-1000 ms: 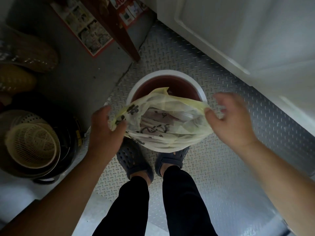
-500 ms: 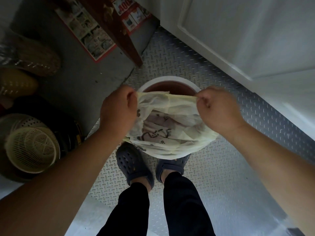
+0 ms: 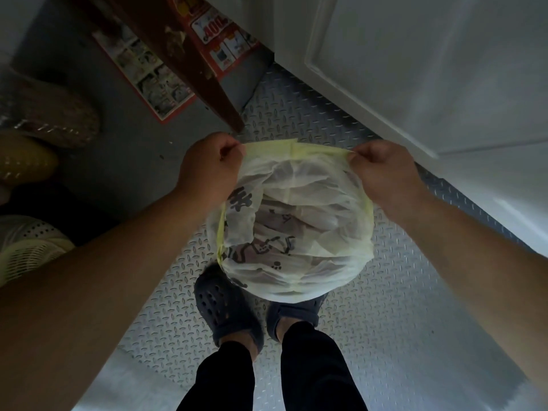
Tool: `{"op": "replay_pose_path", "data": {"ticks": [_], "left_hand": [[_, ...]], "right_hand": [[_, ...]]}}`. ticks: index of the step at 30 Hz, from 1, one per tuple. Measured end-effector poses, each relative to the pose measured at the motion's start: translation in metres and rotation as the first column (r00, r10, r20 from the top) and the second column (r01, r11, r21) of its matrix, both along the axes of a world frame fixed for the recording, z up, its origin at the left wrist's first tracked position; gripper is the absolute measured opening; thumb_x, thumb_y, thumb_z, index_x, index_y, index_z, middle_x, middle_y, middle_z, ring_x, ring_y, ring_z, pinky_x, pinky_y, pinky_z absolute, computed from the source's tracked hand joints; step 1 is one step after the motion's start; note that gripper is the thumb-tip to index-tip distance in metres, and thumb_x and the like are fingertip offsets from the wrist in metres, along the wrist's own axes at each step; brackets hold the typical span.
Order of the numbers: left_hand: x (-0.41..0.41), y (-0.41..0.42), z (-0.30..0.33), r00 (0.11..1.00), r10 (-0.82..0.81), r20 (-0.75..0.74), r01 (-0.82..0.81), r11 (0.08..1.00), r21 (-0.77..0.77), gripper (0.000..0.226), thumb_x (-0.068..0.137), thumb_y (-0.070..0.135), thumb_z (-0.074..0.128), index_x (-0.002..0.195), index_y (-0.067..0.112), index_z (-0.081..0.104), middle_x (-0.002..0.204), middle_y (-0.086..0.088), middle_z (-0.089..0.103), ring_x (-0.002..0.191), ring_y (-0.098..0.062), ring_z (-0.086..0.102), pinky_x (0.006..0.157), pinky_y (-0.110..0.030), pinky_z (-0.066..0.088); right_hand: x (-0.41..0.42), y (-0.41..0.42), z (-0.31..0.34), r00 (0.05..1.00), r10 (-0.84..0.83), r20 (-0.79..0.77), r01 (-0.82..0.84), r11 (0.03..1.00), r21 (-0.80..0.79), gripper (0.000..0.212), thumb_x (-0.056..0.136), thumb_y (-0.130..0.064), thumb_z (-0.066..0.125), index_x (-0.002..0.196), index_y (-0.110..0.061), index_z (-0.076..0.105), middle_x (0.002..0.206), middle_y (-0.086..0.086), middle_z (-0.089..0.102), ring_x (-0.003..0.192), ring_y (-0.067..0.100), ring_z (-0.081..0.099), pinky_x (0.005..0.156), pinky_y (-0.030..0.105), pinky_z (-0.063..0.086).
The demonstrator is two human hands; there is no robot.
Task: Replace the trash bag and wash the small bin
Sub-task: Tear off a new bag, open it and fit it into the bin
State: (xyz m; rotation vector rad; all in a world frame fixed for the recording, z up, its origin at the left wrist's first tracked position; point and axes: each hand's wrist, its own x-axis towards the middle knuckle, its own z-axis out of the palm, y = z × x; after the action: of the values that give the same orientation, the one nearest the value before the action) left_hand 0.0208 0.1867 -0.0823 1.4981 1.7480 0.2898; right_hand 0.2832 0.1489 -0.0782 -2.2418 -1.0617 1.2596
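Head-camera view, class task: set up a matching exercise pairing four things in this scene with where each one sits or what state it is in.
Things:
1. pale yellow translucent plastic trash bag
2. dark perforated rubber clogs
3. white panelled door
4. cream slotted plastic basket

Places or states:
A. at the left edge
B. on the person's feet
C. pinched at its rim by left hand and right hand
D. upper right

Pairs: 1-C, 2-B, 3-D, 4-A

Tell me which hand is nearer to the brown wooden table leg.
Left. The left hand pinches the trash bag rim just below the table leg; the right hand pinches the rim's far side.
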Motion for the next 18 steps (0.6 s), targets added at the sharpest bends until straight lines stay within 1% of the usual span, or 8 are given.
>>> {"op": "replay_pose_path", "data": {"ticks": [2, 6, 8, 10, 12, 13, 15, 18], "left_hand": [[0.0, 0.003, -0.008, 0.994, 0.078, 0.072, -0.07, 0.992, -0.103, 0.013, 0.095, 0.027, 0.06, 0.087, 0.021, 0.069, 0.074, 0.009, 0.064, 0.067, -0.005, 0.058, 0.064, -0.023, 0.044], [-0.005, 0.008, -0.02, 0.968, 0.204, 0.144, -0.152, 0.939, -0.308, 0.013, 0.095, 0.025, 0.063, 0.086, 0.023, 0.072, 0.086, -0.004, 0.072, 0.082, -0.02, 0.067, 0.082, -0.04, 0.056], [-0.01, 0.007, -0.022, 0.963, 0.221, 0.152, -0.144, 0.903, -0.404, 0.015, 0.095, 0.021, 0.063, 0.083, 0.023, 0.073, 0.089, -0.007, 0.074, 0.086, -0.025, 0.071, 0.085, -0.044, 0.059], [-0.016, 0.006, -0.022, 0.969, 0.203, 0.144, -0.117, 0.883, -0.455, 0.015, 0.092, 0.016, 0.065, 0.082, 0.023, 0.074, 0.091, -0.006, 0.075, 0.086, -0.023, 0.072, 0.082, -0.042, 0.061], [-0.026, 0.005, -0.019, 0.976, 0.173, 0.133, -0.095, 0.887, -0.452, 0.013, 0.087, 0.013, 0.068, 0.081, 0.024, 0.073, 0.09, -0.003, 0.075, 0.084, -0.019, 0.071, 0.077, -0.035, 0.059], [-0.032, 0.006, -0.016, 0.987, 0.119, 0.109, -0.06, 0.898, -0.436, 0.014, 0.084, 0.013, 0.069, 0.08, 0.026, 0.072, 0.088, 0.0, 0.074, 0.082, -0.015, 0.07, 0.072, -0.03, 0.057], [-0.042, 0.009, -0.008, 0.994, -0.107, 0.0, 0.098, 0.907, -0.411, 0.017, 0.078, 0.014, 0.069, 0.079, 0.03, 0.068, 0.084, 0.009, 0.07, 0.077, -0.006, 0.065, 0.063, -0.022, 0.048], [-0.05, 0.014, 0.003, 0.897, -0.418, -0.146, 0.306, 0.824, -0.476, 0.015, 0.076, 0.019, 0.07, 0.082, 0.031, 0.064, 0.085, 0.012, 0.064, 0.078, -0.003, 0.059, 0.058, -0.021, 0.039]], "right_hand": [[0.005, 0.004, -0.009, 0.993, -0.058, -0.103, 0.051, 0.996, -0.07, 0.014, 0.086, -0.023, 0.069, 0.074, -0.028, 0.072, 0.073, -0.01, 0.071, 0.073, 0.012, 0.068, 0.072, 0.032, 0.054], [0.011, 0.011, -0.025, 0.98, -0.048, -0.191, -0.004, 0.965, -0.264, 0.012, 0.082, -0.011, 0.07, 0.074, -0.02, 0.075, 0.083, 0.007, 0.073, 0.09, 0.031, 0.07, 0.087, 0.05, 0.058], [0.01, 0.012, -0.029, 0.979, -0.022, -0.201, -0.046, 0.945, -0.324, 0.02, 0.083, -0.007, 0.07, 0.072, -0.021, 0.077, 0.08, 0.007, 0.075, 0.086, 0.032, 0.072, 0.08, 0.046, 0.061], [0.011, 0.012, -0.03, 0.974, -0.032, -0.225, -0.051, 0.934, -0.353, 0.02, 0.081, -0.002, 0.071, 0.075, -0.019, 0.079, 0.078, 0.008, 0.077, 0.084, 0.033, 0.074, 0.074, 0.044, 0.063], [0.017, 0.009, -0.028, 0.963, -0.049, -0.264, -0.054, 0.928, -0.369, 0.016, 0.081, 0.0, 0.071, 0.087, -0.013, 0.079, 0.088, 0.013, 0.077, 0.091, 0.035, 0.073, 0.083, 0.049, 0.061], [0.02, 0.008, -0.027, 0.96, -0.043, -0.276, -0.069, 0.921, -0.383, 0.016, 0.081, -0.001, 0.072, 0.091, -0.011, 0.078, 0.093, 0.014, 0.077, 0.095, 0.035, 0.072, 0.086, 0.048, 0.06], [0.028, 0.002, -0.024, 0.962, 0.019, -0.271, -0.136, 0.896, -0.422, 0.013, 0.081, -0.004, 0.074, 0.089, -0.013, 0.077, 0.095, 0.011, 0.077, 0.095, 0.031, 0.07, 0.084, 0.042, 0.059], [0.038, -0.009, -0.018, 0.956, 0.118, -0.269, -0.235, 0.857, -0.458, 0.009, 0.079, -0.007, 0.077, 0.083, -0.015, 0.075, 0.084, 0.005, 0.077, 0.086, 0.024, 0.071, 0.071, 0.032, 0.057]]}}
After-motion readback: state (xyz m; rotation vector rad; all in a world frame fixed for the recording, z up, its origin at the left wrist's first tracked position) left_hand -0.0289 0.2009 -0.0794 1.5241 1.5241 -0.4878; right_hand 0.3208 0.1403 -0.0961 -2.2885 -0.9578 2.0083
